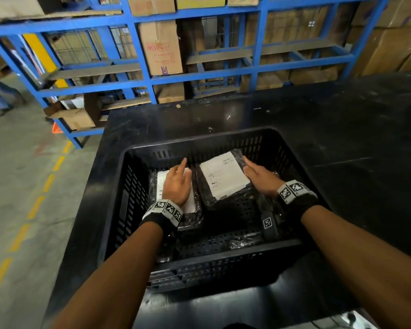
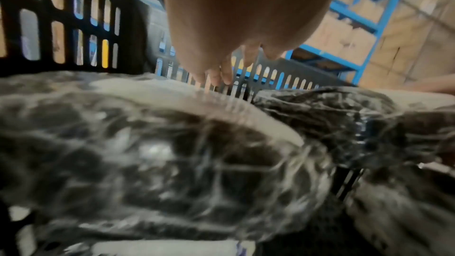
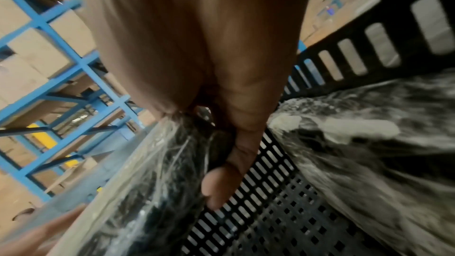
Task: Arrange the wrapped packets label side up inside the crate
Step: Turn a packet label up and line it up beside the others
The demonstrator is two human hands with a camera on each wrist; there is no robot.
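The relation that matters is between the right hand point(image 1: 259, 178) and the right packet point(image 1: 223, 178). This packet lies directly to the thumb side of that hand, touching it, and its white label faces up. It is not flat: the edge under the right hand is raised and the packet leans down toward the left hand point(image 1: 177, 184). Its long axis runs away from the person, roughly along the line of the fingers. In the right wrist view the thumb point(image 3: 221, 186) is on the near face of the wrapped edge and the other fingers go behind it, so the hand grips the packet's edge, with the perforated floor of the crate point(image 1: 223, 141) below it.

The left packet point(image 1: 160, 184) lies under the left hand, also label up, beside the left wall of the crate. The left hand rests on it with fingers straight and a little spread, palm down; the index finger points ahead toward the far wall. In the left wrist view the fingertips point(image 2: 216, 77) are just over the far edge of the wrap.

The right hand is clearly the nearer one for the tilted packet. Probably the next move is to lower this raised edge so the packet lies flat beside the left one. Another wrapped packet point(image 3: 381, 153) lies to the outer side of the right hand; its label side cannot be told.
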